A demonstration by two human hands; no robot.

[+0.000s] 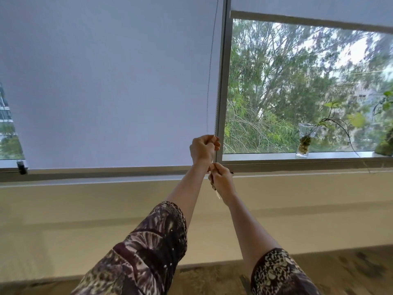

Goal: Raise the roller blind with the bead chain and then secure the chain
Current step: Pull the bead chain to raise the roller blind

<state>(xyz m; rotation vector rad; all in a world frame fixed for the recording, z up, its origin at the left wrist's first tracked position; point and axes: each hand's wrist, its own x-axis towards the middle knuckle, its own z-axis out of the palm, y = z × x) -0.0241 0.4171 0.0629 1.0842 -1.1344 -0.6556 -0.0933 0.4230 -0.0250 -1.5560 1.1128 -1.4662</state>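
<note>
A pale grey roller blind (110, 81) covers the left window down to the sill. Its thin bead chain (210, 71) hangs along the blind's right edge, next to the window post. My left hand (203, 149) is closed around the chain at the height of the blind's lower part. Just below it, my right hand (221, 180) pinches the same chain in front of the sill, and a short light piece shows under its fingers. The chain's lowest part is hidden by my hands.
The right window's blind (308, 9) is raised, with trees behind the glass. A glass vase with a plant cutting (304, 143) stands on the sill (265, 156) at the right. A small black fitting (21, 167) sits at the far left. Below is a beige wall.
</note>
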